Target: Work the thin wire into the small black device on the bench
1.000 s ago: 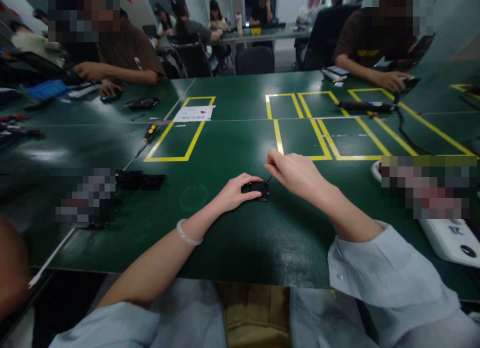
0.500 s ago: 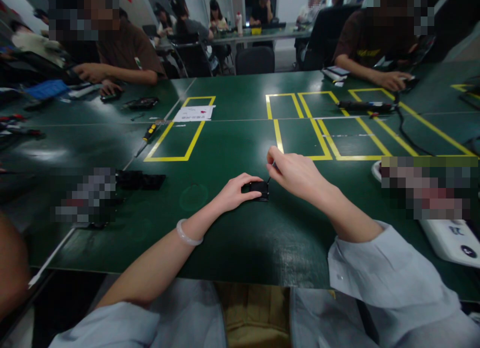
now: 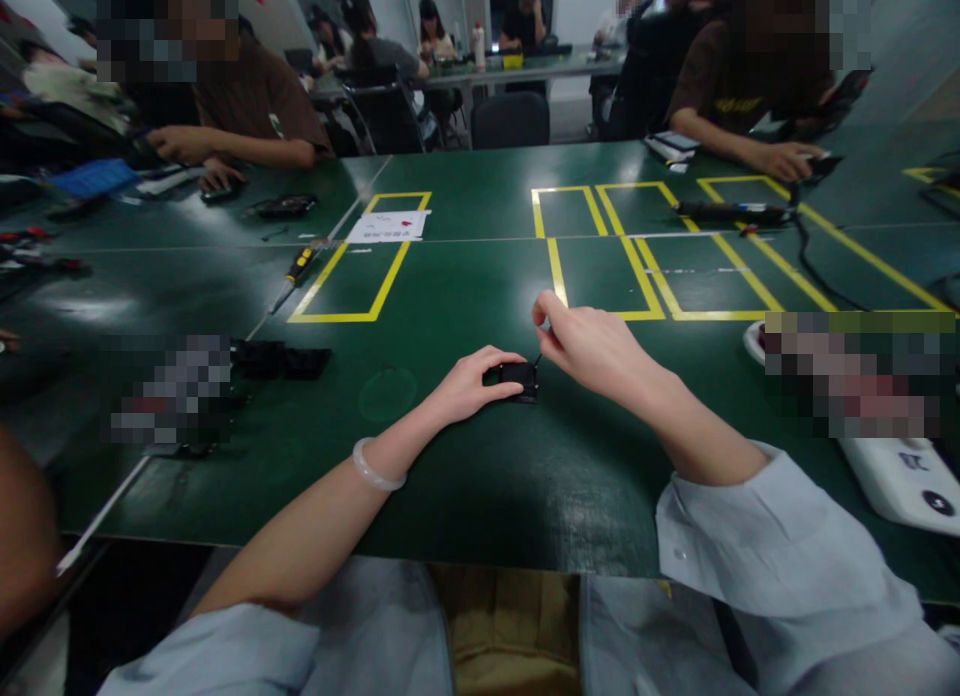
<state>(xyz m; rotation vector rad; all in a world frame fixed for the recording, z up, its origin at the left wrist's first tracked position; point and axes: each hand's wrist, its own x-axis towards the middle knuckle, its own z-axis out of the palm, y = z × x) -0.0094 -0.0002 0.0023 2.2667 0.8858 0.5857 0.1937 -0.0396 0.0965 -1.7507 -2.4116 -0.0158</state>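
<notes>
Green, yellow-taped tabletop (image 3: 480, 496). Left hand (image 3: 478, 384) pinched small black rectangular part (image 3: 519, 379); right hand's (image 3: 585, 341) grip pinched thin dark tool (image 3: 539, 359) at it.

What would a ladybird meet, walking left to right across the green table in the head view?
Bright blue object, black-and-yellow tool handle, flat white sheet of paper, your left hand, small square black part, your right hand, big white rounded case.

2 pale blue sleeves (image 3: 765, 536), 1 whitish bracelet (image 3: 367, 472)
</notes>
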